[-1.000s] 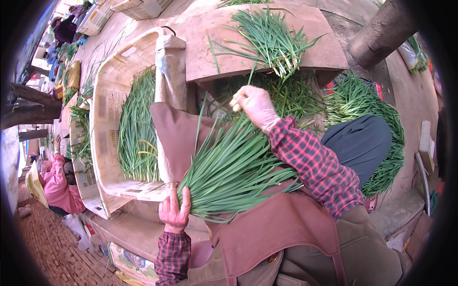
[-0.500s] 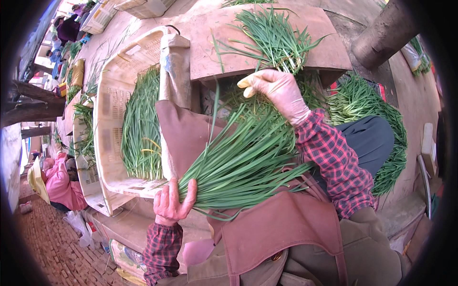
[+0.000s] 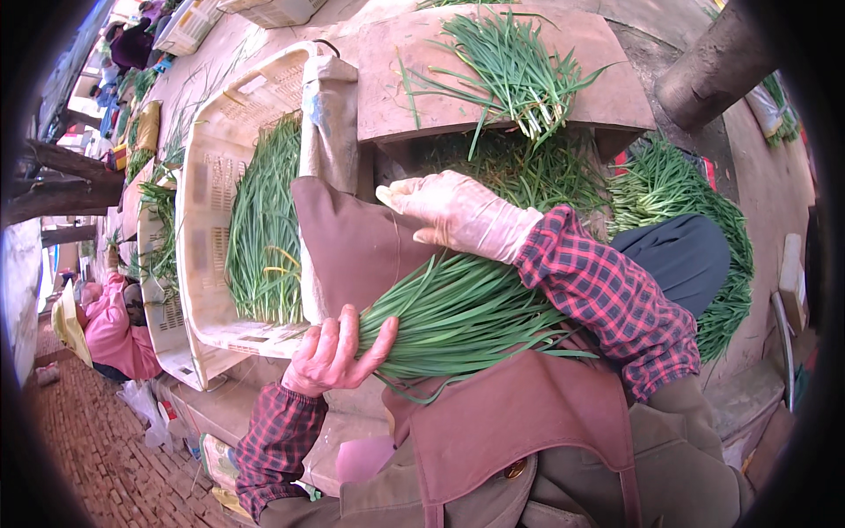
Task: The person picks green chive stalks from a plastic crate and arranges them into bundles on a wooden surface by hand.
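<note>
Right hand (image 3: 466,214) shifted leftward, grip parted, left hand (image 3: 330,356) clasping leaves (image 3: 471,317) (bunched)

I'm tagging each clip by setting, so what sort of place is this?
Probably an open-air work area for leafy vegetables, perhaps at a market: a pale plastic crate holding long green leaves, a low table bearing another bunch, and brick paving.
</note>
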`<action>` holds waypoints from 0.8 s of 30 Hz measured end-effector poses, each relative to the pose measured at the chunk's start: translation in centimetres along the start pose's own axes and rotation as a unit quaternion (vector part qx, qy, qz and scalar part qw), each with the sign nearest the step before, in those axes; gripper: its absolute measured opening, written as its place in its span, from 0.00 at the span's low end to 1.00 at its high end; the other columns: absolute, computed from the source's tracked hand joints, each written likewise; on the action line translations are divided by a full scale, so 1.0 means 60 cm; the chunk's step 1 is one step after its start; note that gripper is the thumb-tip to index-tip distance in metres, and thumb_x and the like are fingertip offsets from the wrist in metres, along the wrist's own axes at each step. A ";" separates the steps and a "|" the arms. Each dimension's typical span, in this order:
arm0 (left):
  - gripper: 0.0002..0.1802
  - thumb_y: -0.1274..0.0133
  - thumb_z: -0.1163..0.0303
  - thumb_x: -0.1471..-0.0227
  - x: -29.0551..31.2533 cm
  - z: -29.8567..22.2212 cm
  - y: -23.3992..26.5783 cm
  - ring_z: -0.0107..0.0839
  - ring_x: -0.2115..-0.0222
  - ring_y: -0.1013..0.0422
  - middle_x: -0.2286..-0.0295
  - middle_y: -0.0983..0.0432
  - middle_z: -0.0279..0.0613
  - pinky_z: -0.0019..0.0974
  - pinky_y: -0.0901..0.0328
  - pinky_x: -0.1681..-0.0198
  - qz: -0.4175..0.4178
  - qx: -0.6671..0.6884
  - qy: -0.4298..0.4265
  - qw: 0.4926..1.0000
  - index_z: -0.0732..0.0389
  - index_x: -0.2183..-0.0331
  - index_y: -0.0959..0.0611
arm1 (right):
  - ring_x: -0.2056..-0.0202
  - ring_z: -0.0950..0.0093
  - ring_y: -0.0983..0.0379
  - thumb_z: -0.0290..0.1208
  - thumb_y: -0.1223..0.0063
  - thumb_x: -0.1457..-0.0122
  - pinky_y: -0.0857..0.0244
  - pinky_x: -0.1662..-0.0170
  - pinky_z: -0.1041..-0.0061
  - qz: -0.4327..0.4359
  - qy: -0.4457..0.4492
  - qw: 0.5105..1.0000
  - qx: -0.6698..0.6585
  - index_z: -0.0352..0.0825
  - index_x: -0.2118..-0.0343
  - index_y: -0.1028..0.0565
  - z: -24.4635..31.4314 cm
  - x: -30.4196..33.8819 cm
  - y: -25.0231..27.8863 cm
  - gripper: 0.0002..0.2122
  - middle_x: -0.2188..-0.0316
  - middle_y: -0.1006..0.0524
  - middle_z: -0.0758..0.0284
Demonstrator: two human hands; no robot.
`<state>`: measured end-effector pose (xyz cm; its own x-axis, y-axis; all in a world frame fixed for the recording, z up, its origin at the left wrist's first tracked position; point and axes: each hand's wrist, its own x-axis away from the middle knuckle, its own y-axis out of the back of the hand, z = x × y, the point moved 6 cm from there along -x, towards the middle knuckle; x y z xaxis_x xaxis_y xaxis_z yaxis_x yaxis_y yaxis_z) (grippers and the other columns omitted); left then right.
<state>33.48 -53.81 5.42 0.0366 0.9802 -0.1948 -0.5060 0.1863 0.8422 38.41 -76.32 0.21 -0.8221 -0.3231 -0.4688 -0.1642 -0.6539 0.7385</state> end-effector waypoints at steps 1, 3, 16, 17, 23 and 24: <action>0.22 0.50 0.66 0.45 0.001 -0.001 -0.002 0.34 0.74 0.26 0.65 0.21 0.54 0.32 0.34 0.73 0.003 0.000 -0.001 1.000 0.43 0.49 0.19 | 0.57 0.58 0.25 0.29 0.36 0.52 0.31 0.53 0.62 0.025 -0.002 1.000 0.017 0.30 0.44 0.33 0.005 -0.004 -0.012 0.30 0.58 0.23 0.56; 0.22 0.49 0.66 0.45 0.004 -0.003 -0.007 0.35 0.73 0.26 0.65 0.20 0.54 0.31 0.34 0.73 0.007 0.004 0.002 1.000 0.43 0.48 0.19 | 0.59 0.59 0.24 0.29 0.38 0.51 0.31 0.55 0.63 0.068 -0.008 0.997 0.037 0.29 0.46 0.32 0.007 -0.005 -0.039 0.28 0.60 0.23 0.56; 0.23 0.46 0.71 0.47 0.010 -0.002 -0.021 0.33 0.70 0.26 0.57 0.25 0.50 0.30 0.33 0.73 -0.011 0.020 0.044 0.999 0.45 0.48 0.20 | 0.74 0.68 0.25 0.30 0.45 0.50 0.33 0.68 0.68 -0.083 0.000 0.989 0.124 0.41 0.74 0.27 -0.001 -0.022 0.017 0.03 0.79 0.26 0.68; 0.22 0.46 0.70 0.47 0.014 -0.003 -0.022 0.35 0.69 0.25 0.54 0.26 0.52 0.31 0.32 0.72 -0.009 0.022 0.042 0.999 0.45 0.49 0.19 | 0.75 0.67 0.25 0.31 0.44 0.51 0.33 0.69 0.68 -0.111 -0.009 0.986 0.127 0.41 0.74 0.27 -0.004 -0.028 0.023 0.04 0.80 0.27 0.68; 0.22 0.47 0.70 0.46 0.011 -0.003 -0.018 0.34 0.70 0.26 0.56 0.25 0.44 0.30 0.32 0.72 -0.013 0.008 0.054 0.998 0.44 0.49 0.19 | 0.78 0.79 0.24 0.24 0.43 0.40 0.31 0.73 0.81 -0.264 -0.186 0.946 -0.013 0.33 0.60 0.18 -0.082 -0.006 0.105 0.07 0.77 0.20 0.64; 0.22 0.47 0.70 0.46 0.015 -0.005 -0.018 0.34 0.69 0.26 0.56 0.25 0.44 0.30 0.31 0.71 -0.012 0.009 0.062 0.998 0.44 0.49 0.19 | 0.78 0.81 0.24 0.24 0.44 0.39 0.31 0.73 0.81 -0.281 -0.247 0.925 -0.070 0.33 0.59 0.18 -0.103 0.011 0.115 0.08 0.78 0.20 0.65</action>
<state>33.78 -53.15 4.16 -0.0589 0.9600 -0.2736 -0.4898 0.2111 0.8459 40.14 -85.28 2.00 -0.7824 0.4247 -0.4555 -0.5978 -0.7172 0.3581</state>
